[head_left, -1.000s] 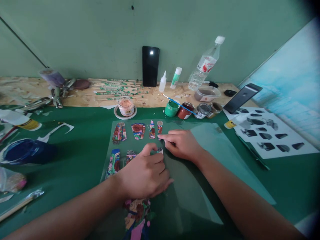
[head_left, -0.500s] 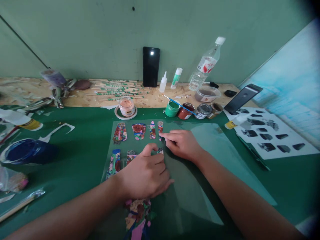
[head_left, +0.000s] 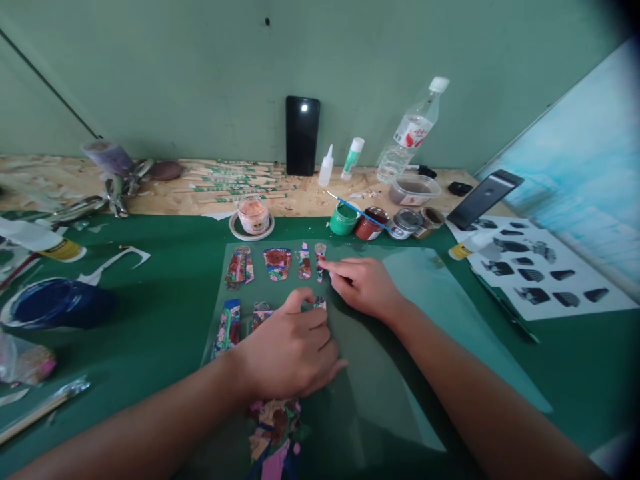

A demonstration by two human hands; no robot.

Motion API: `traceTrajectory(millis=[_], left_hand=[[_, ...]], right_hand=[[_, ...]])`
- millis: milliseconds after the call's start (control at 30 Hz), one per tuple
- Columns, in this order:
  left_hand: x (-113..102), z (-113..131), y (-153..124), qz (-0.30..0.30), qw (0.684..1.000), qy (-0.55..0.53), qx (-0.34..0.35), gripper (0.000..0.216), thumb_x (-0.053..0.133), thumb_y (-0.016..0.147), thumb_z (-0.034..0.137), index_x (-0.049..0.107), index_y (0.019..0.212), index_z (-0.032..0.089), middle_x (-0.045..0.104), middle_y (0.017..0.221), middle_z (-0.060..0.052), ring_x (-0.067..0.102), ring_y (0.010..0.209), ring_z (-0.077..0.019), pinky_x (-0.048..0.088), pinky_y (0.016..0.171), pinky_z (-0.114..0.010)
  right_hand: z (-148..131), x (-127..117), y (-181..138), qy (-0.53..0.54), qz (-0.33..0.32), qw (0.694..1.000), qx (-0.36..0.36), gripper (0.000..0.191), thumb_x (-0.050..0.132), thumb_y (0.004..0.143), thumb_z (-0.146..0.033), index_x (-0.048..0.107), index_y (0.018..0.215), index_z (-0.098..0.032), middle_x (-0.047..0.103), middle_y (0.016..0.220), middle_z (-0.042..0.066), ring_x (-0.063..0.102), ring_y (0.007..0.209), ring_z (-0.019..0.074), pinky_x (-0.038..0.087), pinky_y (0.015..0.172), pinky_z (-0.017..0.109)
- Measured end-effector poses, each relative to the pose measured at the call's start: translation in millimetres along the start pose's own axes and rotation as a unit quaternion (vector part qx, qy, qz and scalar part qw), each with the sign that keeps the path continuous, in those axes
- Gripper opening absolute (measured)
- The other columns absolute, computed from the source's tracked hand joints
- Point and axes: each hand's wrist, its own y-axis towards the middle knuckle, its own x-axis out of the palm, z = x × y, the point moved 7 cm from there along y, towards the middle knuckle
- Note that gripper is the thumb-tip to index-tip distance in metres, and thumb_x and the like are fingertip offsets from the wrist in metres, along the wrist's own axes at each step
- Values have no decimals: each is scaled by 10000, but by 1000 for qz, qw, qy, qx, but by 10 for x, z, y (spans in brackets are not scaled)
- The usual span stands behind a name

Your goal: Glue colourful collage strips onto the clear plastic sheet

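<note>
My right hand (head_left: 370, 285) reaches in with its index finger stretched out, the tip touching the edge of a narrow multicoloured strip (head_left: 321, 255). Its other fingers are bent and it grips nothing. My left hand (head_left: 295, 347) rests over a clear plastic sheet (head_left: 365, 393), loosely open with bent fingers; what lies under it is hidden. Patchwork cut-outs lie on the sheet: a tapered piece (head_left: 241, 268), a cup-shaped piece (head_left: 277, 264), a slim piece (head_left: 305, 262) and a long piece (head_left: 227, 327). Below my left hand lies a larger collage (head_left: 275, 427), cut off by the frame.
Paint jars, including a green one (head_left: 343, 219), stand behind the sheet with a blue brush (head_left: 363, 212) across them. A pink jar (head_left: 253, 217), water bottle (head_left: 413, 130) and phone (head_left: 303, 135) are farther back. Left is a dark blue tub (head_left: 55, 303); right, printed paper (head_left: 545, 267).
My right index finger has shifted very slightly to the right along the narrow strip. My left hand stays in place, and the view has tilted a little.
</note>
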Motion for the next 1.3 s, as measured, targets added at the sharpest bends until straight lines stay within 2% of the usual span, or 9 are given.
traceTrajectory(millis=[133,333,500,700,867,1033,1200,1300], left_hand=[[-5,-6,4,6,1000,-8,-3,307,559,956,287,575,663,194,574,584,18,533,669,-166,343,913,-448],[3,-6,-3,1,1000,-7,0,305,562,954,297,568,668,193,584,591,15,539,673,-169,333,916,-449],[1,-7,-4,7,1000,-8,-1,307,568,950,297,567,661,195,567,574,18,515,649,-162,334,911,-447],[12,-8,-3,8,1000,-6,1,308,563,951,294,563,659,197,567,575,17,505,649,-162,327,911,-449],[19,-7,-8,7,1000,-9,2,306,563,952,293,566,663,194,569,581,19,508,649,-161,323,905,-452],[2,0,3,8,1000,-8,2,316,559,956,291,564,656,193,568,580,21,507,648,-159,320,911,-455],[-7,0,6,7,1000,-7,2,308,557,955,288,570,662,196,572,587,17,514,655,-162,324,917,-456],[-2,-6,4,3,1000,-7,2,309,548,960,286,570,665,198,571,583,15,523,656,-165,327,914,-459]], right_hand=[[-15,30,11,-41,-18,999,-4,384,496,944,-240,732,1244,-287,790,947,38,702,839,197,453,669,304],[29,8,43,-7,-18,999,31,412,477,960,-228,680,1318,-258,799,1024,36,710,832,169,483,747,281],[28,18,53,-26,-20,999,36,388,492,947,-238,722,1258,-274,786,1122,31,726,940,199,491,796,296],[55,-23,95,-25,-36,996,76,412,462,964,-248,683,1311,-278,803,1046,44,721,831,188,479,743,291],[58,-29,131,-40,-52,993,97,410,467,956,-257,692,1297,-297,788,1109,55,728,908,209,480,775,298],[95,-67,143,-16,-27,991,129,414,446,968,-283,683,1306,-309,812,975,52,691,710,179,445,648,281],[112,-68,158,-43,-29,988,146,403,463,944,-296,720,1255,-323,812,956,63,684,716,200,409,624,296],[132,-69,167,-24,-21,988,154,421,449,945,-295,705,1279,-330,813,928,50,656,657,183,390,591,289]])
